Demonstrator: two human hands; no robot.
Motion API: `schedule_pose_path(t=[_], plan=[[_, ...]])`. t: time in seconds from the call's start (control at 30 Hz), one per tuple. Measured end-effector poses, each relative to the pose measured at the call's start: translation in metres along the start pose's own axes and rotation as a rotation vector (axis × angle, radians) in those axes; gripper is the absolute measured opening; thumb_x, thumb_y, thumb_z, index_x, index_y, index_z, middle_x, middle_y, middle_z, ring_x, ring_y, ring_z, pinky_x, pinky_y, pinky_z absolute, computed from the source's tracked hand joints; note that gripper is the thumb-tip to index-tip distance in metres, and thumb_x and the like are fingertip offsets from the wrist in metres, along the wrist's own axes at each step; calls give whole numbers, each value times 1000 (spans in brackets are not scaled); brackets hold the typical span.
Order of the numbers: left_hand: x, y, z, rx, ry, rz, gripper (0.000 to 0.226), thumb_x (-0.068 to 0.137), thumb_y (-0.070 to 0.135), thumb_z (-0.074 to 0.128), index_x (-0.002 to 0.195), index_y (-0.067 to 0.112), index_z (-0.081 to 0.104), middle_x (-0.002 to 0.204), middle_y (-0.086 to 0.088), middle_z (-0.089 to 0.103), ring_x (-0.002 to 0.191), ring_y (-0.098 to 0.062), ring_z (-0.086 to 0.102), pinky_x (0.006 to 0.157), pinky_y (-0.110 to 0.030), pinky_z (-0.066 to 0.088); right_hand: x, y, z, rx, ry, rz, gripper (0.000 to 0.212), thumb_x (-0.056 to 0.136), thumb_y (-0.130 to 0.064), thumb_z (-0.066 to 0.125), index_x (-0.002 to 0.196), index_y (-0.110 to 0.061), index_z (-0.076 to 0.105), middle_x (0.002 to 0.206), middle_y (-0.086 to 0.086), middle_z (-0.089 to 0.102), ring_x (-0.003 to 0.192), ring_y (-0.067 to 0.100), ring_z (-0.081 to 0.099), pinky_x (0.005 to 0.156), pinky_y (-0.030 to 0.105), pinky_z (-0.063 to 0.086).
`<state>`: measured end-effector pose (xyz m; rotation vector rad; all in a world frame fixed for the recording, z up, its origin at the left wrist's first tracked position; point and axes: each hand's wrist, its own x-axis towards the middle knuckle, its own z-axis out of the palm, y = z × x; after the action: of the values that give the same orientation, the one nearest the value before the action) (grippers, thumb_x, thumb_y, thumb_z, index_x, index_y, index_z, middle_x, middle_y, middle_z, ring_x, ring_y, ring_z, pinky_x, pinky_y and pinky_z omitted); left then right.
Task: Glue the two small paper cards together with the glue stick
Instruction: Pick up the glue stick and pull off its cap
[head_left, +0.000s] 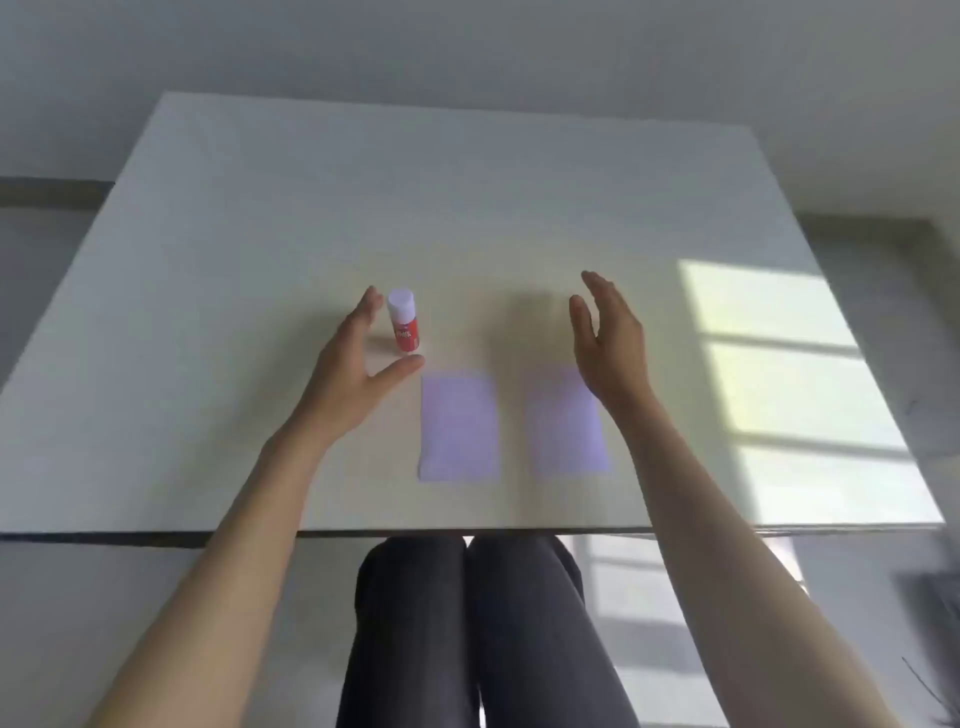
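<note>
A red glue stick with a white cap stands upright on the white table. My left hand is open around it, fingers to its left and thumb just below it, not closed on it. Two pale purple paper cards lie flat side by side near the front edge: the left card and the right card. My right hand hovers open above the far right corner of the right card, palm facing left, holding nothing.
The table's front edge runs just above my knees. A bright patch of window light falls on the table's right side. Grey floor surrounds the table.
</note>
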<state>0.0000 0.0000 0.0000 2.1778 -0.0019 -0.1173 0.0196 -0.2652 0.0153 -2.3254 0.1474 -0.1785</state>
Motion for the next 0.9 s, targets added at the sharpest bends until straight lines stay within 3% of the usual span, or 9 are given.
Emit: schedule_pose_path(t=[0.13,0.27,0.37,0.43,0.57,0.63,0.7,0.8,0.9], plan=[[3,-4,13,-32,63,110,81,82,33,69,149,21,25,149,6,42,137,-6,37,109,-22,29,-11,4,3,29,156,-170,41,99,-25,42,135,-6,50,146,11,46,140,23,37,112,30,29],[-3,6,25,-103,228,65,67,81,27,71,140,14,42,137,-5,56,129,-14,49,103,-27,38,-38,0,3,67,202,-232,37,99,-24,45,130,-7,54,142,11,51,133,22,45,104,23,32],[-7,18,36,-84,363,8,30,79,25,70,106,14,64,102,-4,71,102,-22,64,76,-25,44,-56,-4,-2,89,205,-224,34,98,-23,47,126,-8,58,135,9,57,125,22,52,93,13,32],[-7,22,41,-71,414,-18,11,79,25,67,81,16,61,79,-5,68,78,-25,61,57,-24,37,-62,-6,-3,87,204,-255,32,96,-22,50,124,-8,59,131,9,59,119,23,56,88,11,32],[-13,29,37,-162,442,44,9,78,24,69,81,16,70,74,-2,72,65,-17,61,61,-25,42,-62,-10,-10,111,182,-274,30,93,-16,56,121,-10,63,131,11,57,108,28,60,90,31,47],[-20,38,29,-164,421,165,18,75,22,74,92,19,74,79,4,69,69,-4,61,65,-10,43,-58,-19,-17,170,183,-237,31,91,-14,59,121,-12,63,125,10,59,98,25,61,88,36,50],[-24,48,19,-80,422,307,28,71,19,79,99,20,74,84,5,63,72,-2,57,64,-5,39,-51,-34,-24,321,117,-187,32,89,-18,62,121,-13,62,106,8,67,79,19,64,80,34,53],[-29,64,7,91,455,443,34,67,15,82,100,16,75,84,0,59,77,-14,55,68,-16,40,-46,-61,-33,666,-132,-18,47,87,-47,59,115,-10,64,59,3,68,45,18,61,53,26,54],[-36,76,5,169,456,516,37,65,13,83,101,14,75,82,1,55,80,-17,53,72,-24,41,-45,-80,-34,527,-267,62,71,82,-73,41,83,-8,71,43,4,59,34,17,53,40,18,46]])
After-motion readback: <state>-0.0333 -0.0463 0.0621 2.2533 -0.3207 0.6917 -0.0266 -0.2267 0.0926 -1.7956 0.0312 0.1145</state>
